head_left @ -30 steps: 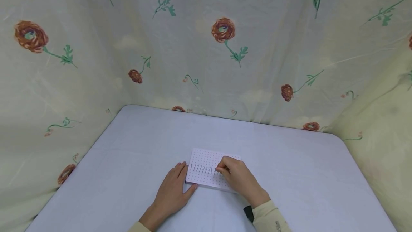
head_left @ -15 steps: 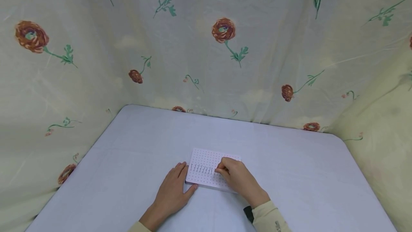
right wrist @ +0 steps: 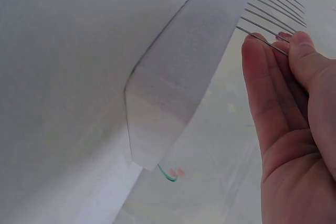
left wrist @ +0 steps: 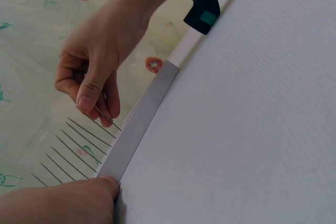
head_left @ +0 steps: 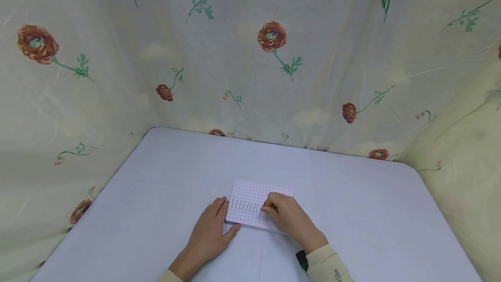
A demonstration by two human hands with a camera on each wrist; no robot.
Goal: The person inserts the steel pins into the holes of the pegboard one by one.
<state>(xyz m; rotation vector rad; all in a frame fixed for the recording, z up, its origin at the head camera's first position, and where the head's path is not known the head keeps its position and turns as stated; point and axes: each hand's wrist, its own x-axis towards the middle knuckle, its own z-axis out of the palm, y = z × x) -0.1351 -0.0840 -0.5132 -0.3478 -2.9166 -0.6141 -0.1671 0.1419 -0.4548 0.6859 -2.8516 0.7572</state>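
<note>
A white board (head_left: 254, 188) with a grid of small holes lies on the table. Several thin metal pins (left wrist: 78, 149) stand in one row from its left side toward the middle. My left hand (head_left: 209, 232) lies flat at the board's left edge, its thumb against the near edge. Over the middle of the board, my right hand (head_left: 291, 216) pinches another thin metal pin (right wrist: 262, 41) between thumb and fingers at the right end of that row. The pin's lower end meets the board's top; how deep it sits cannot be told.
The table (head_left: 188, 164) has a pale, smooth cover. A flower-patterned curtain (head_left: 313, 68) hangs behind it and along both sides. A dark band (head_left: 302, 259) shows at the right wrist, by the beige sleeve (head_left: 328, 264).
My right hand has sunk slightly toward the board with the pin still pinched. The left hand and the board have stayed in place.
</note>
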